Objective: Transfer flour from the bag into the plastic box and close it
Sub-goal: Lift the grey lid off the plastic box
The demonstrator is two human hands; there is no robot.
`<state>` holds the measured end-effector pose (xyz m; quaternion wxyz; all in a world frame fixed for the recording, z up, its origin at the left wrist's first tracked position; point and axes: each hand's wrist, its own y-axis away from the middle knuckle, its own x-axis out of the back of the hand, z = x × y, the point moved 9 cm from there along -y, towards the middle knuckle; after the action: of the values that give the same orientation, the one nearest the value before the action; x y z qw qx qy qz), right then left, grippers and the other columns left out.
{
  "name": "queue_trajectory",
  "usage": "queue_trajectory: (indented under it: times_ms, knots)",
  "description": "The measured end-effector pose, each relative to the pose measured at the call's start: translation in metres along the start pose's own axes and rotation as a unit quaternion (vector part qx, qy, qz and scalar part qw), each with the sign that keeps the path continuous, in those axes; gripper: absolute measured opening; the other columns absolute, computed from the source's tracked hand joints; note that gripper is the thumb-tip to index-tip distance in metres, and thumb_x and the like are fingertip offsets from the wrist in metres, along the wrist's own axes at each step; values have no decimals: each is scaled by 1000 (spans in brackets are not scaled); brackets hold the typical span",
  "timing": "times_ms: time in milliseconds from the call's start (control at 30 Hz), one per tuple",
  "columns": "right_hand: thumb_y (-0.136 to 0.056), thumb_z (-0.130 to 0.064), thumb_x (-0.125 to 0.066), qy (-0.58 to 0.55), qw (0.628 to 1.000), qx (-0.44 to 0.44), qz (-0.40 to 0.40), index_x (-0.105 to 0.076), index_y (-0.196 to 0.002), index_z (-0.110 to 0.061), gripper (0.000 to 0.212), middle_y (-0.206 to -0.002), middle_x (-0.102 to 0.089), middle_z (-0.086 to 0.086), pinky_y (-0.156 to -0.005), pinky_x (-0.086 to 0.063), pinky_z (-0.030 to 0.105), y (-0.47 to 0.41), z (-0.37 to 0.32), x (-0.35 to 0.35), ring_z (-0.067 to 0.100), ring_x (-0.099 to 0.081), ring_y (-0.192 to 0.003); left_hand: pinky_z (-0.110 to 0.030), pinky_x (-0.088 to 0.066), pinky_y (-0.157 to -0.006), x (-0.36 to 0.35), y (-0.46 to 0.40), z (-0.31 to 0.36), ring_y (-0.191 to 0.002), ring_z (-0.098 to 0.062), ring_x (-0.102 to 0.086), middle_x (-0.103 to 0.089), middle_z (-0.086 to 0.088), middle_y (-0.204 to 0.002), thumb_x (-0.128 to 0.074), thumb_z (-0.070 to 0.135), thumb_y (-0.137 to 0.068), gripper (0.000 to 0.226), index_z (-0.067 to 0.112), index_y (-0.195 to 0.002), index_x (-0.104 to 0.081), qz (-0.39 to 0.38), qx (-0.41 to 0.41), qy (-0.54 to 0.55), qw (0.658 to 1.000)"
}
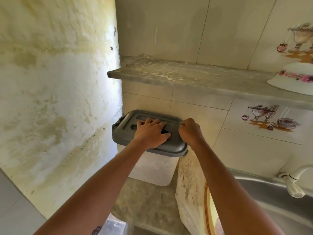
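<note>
One flour bag [189,180] beside one plastic box [152,167] on bench [145,200]; sink [271,192] right. Left hand [150,131] flat on lid [128,131], grip apart; right hand [190,130] grip clamped at lid edge.

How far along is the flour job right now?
Nothing looks transferred: the flour bag still looks full beside the plastic box, whose grey lid sits on top. In hand: the left hand rests on the lid, and the right hand is curled at its right edge. Left: opening, pouring, closing.
</note>
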<state>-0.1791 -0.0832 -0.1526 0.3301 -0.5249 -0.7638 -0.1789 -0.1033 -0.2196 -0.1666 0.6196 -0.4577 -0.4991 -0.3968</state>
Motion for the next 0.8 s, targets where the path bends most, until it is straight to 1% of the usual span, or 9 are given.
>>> queue_trajectory:
  times_ms: [67,133,200,300,400,500,600,700,800]
  knots:
    - [-89,-13,-43,17,1000,12,-9,-67,-106,-9,30,-103,-66,15,-57,-38,27,0,-7,-7,27,-59,-84,-54,-27,-109,0,3,5,-140,-27,-37,-49,5,-150,-35,66,-96,63,34,-149,-46,-6,7,0,1000]
    - [-96,-12,-45,49,998,27,-5,-61,-128,-9,35,-121,-63,16,-67,-41,27,1,-14,-11,23,-52,-89,-53,-26,-112,1,5,4,-141,-28,-37,-50,4,-150,-42,61,-97,59,34,-148,-48,-20,13,37,999]
    - [-99,-11,-50,88,995,54,-1,-61,-127,-7,31,-121,-63,17,-76,-47,33,-3,-21,-18,25,-55,-93,-49,-32,-113,5,5,-1,-135,-26,-45,-58,0,-143,-52,48,-97,48,30,-141,-57,-38,12,140,989]
    - [-98,-17,-56,138,988,68,-2,-65,-115,-8,22,-118,-64,16,-89,-55,44,-10,-24,-33,31,-60,-102,-41,-50,-99,21,4,-21,-107,-18,-65,-73,2,-111,-60,29,-97,25,25,-117,-74,-12,18,307,952]
    - [-99,-20,-49,173,983,59,-3,-61,-127,-11,32,-144,-50,16,-107,-43,55,-11,-17,-42,42,-46,-130,-36,-43,-99,31,8,-55,-106,-12,-60,-68,10,-107,-59,26,-95,22,25,-110,-74,67,56,220,972]
    - [-103,-22,-43,192,979,67,-12,-52,-138,-14,37,-156,-35,13,-114,-34,57,-11,-11,-47,44,-32,-141,-53,-25,-111,25,10,-81,-130,-20,-48,-57,5,-133,-64,33,-88,30,26,-117,-66,84,93,76,989]
    - [-106,-27,-35,172,982,73,-8,-50,-137,-16,37,-158,-34,12,-115,-32,57,-14,-3,-47,44,-31,-143,-61,-22,-114,22,7,-98,-142,-24,-37,-45,2,-151,-64,42,-90,47,24,-133,-58,90,140,114,979]
    - [-107,-28,-33,173,982,69,-1,-51,-137,-17,37,-159,-33,11,-115,-30,57,-16,-1,-49,43,-28,-144,-59,-30,-109,22,6,-119,-135,-29,-45,-51,-3,-146,-54,43,-96,45,20,-134,-56,112,211,193,952]
    - [-107,-27,-34,170,983,66,1,-52,-136,-16,36,-159,-33,11,-115,-30,58,-18,0,-50,43,-28,-144,-55,-39,-104,11,7,-135,-129,-35,-52,-55,-11,-141,-43,43,-102,48,15,-141,-47,65,273,205,938]
